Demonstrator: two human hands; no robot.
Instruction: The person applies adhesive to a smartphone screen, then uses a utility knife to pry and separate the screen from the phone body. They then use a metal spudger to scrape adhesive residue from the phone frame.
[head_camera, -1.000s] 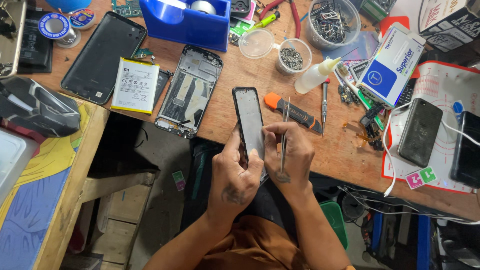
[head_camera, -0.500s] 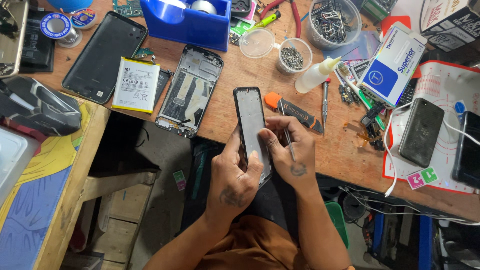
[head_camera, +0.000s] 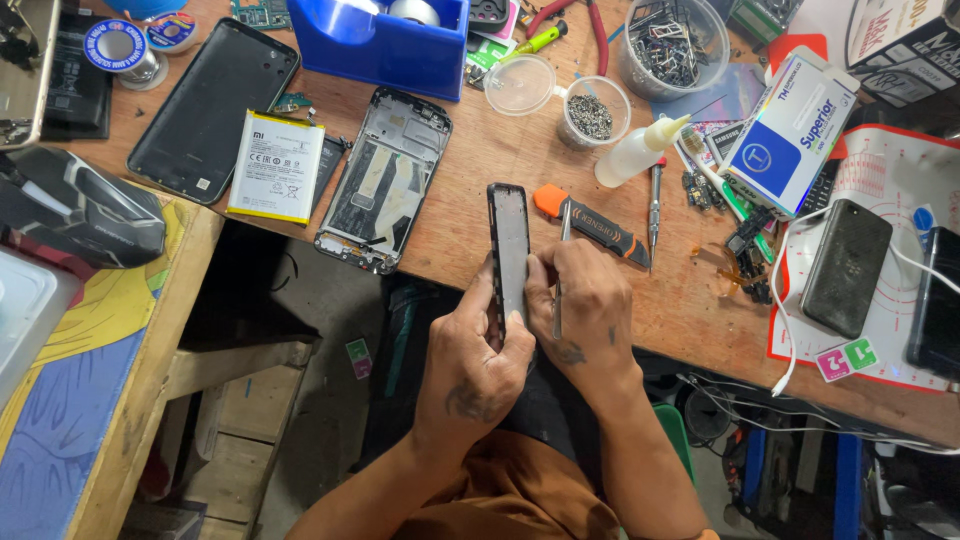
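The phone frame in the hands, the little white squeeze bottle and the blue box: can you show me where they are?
Phone frame (head_camera: 509, 240), head view: the middle of its upper part, above the hands.
White squeeze bottle (head_camera: 634, 156), head view: its body.
Blue box (head_camera: 385, 48), head view: its front wall.

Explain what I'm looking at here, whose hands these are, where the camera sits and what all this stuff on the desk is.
The camera is worn on a person's head and looks down at their own two bare hands over a wooden workbench. The left hand grips a dark phone frame, held upright on its edge. The right hand holds a thin metal tool beside it. On the bench lie an opened phone body, a white battery, a black back cover, a blue tray, a small cup of screws and an orange-tipped knife.
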